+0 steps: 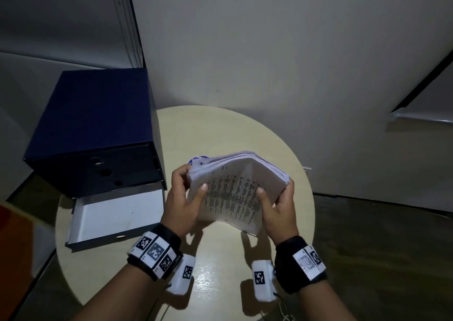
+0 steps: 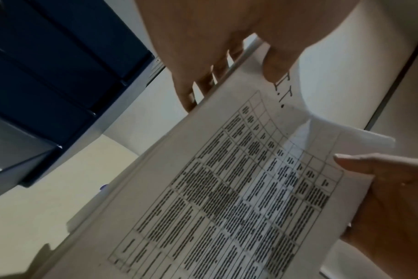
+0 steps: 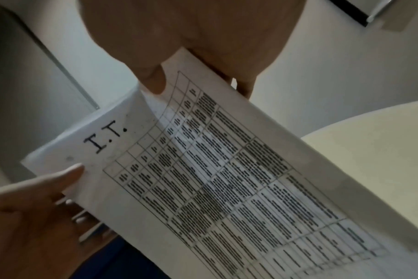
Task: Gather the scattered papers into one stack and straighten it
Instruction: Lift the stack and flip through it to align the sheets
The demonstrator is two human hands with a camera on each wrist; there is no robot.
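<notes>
A thick stack of printed papers [image 1: 232, 193] stands on its lower edge on the round table [image 1: 220, 129], its top bowed away from me. The sheet facing me carries a printed table headed "I.T." [image 3: 105, 137]. My left hand [image 1: 186, 195] grips the stack's left side, thumb on the front sheet and fingers behind. My right hand [image 1: 277, 203] grips the right side the same way. In the left wrist view the stack [image 2: 227, 188] fills the frame, with my left hand [image 2: 227, 62] at its top. The right wrist view shows my right hand [image 3: 203, 62] pinching the top edge.
A dark blue box file [image 1: 98, 129] stands at the table's left, with an open white-lined tray [image 1: 115, 213] in front of it. A wall rises right behind the table. A bluish round object [image 1: 196, 160] peeks out behind the stack. The floor lies to the right.
</notes>
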